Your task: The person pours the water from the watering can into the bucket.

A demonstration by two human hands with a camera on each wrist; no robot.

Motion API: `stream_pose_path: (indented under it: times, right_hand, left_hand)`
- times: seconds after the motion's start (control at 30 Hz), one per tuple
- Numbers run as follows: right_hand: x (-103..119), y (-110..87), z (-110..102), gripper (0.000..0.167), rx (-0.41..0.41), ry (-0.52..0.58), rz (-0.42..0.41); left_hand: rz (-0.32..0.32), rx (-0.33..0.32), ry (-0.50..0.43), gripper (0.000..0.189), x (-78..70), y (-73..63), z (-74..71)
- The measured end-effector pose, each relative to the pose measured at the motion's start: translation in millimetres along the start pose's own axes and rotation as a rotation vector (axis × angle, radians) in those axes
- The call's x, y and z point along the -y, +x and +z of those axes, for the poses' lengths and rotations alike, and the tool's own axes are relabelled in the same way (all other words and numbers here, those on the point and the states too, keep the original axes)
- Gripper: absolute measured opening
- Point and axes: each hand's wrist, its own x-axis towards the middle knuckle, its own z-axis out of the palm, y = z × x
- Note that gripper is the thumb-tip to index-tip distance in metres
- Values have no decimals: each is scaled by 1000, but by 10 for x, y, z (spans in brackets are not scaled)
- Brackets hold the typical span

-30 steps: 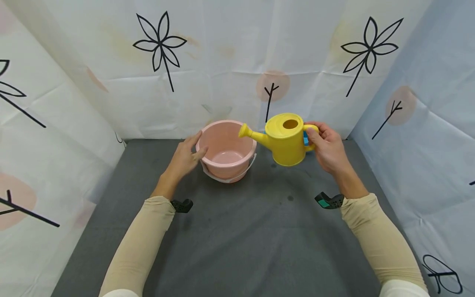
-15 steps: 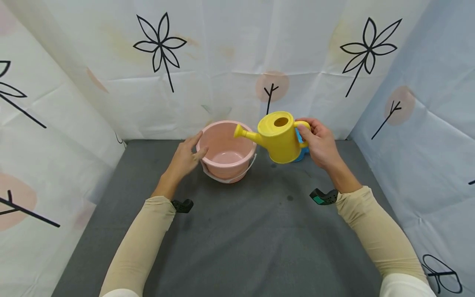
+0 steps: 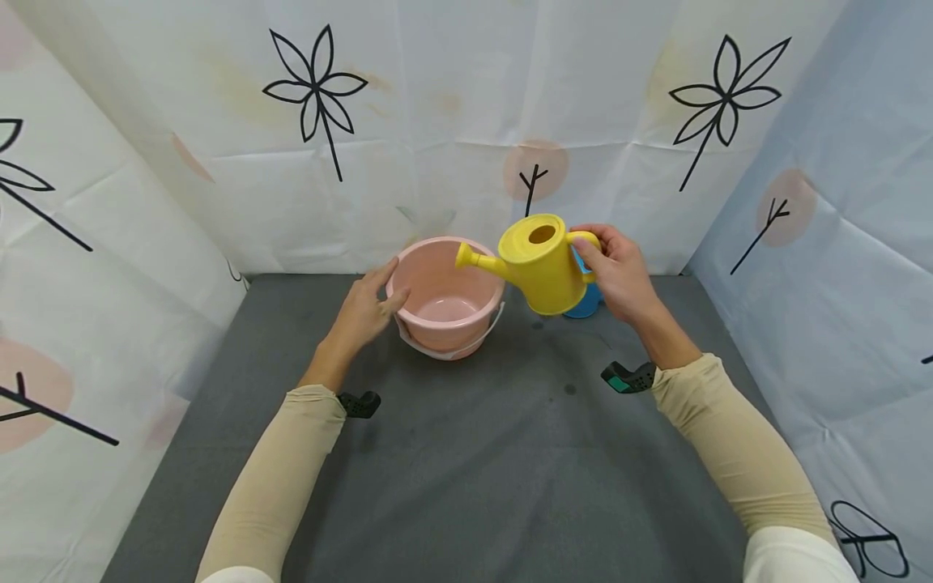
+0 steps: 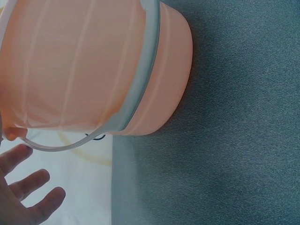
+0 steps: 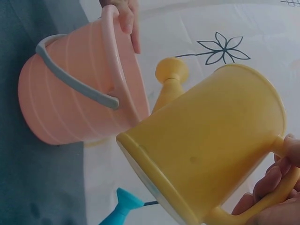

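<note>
1. Watering can (image 3: pixel 541 275), yellow, 1 piece. Held clear of the table (image 3: pixel 474 453) toward its far edge, right of the bucket, body tilted slightly toward the spout side. A round hole shows in its top.
2. Spout rose (image 3: pixel 464 256), yellow, flared. In the head view it overlaps the bucket's mouth; the right wrist view shows it just beside the rim.
3. Right hand (image 3: pixel 618 271). Grip clamped on the can handle (image 5: pixel 274 199), fingers curled round it.
4. Bucket (image 3: pixel 446 325), pink, ribbed, 1 piece. Upright on the table, near the middle of the far edge.
5. Bucket handle (image 5: pixel 75 83), pale grey, lowered along the outer wall on the side facing the table's near edge.
6. Left hand (image 3: pixel 364 310). Grip apart: thumb and forefinger spread and touching the bucket's left rim; 3 extended fingers show in the left wrist view.
7. Blue object (image 3: pixel 583 306), 1 piece, partly hidden behind the can and right hand. Stands right of the bucket, toward the table's far right corner; the right wrist view shows a flared end.
8. Wrist devices, dark, 2 pieces: left (image 3: pixel 357 404), right (image 3: pixel 628 377).
9. Curtain (image 3: pixel 437 81), pale, flower-printed, behind the table's far edge.
</note>
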Motion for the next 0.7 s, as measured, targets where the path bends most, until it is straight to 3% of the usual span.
stream_pose_path:
  times: [0.7]
  right_hand:
    - [28, 103, 137, 42, 57, -45, -29]
  left_hand:
    - [26, -29, 0, 70, -11, -15, 19]
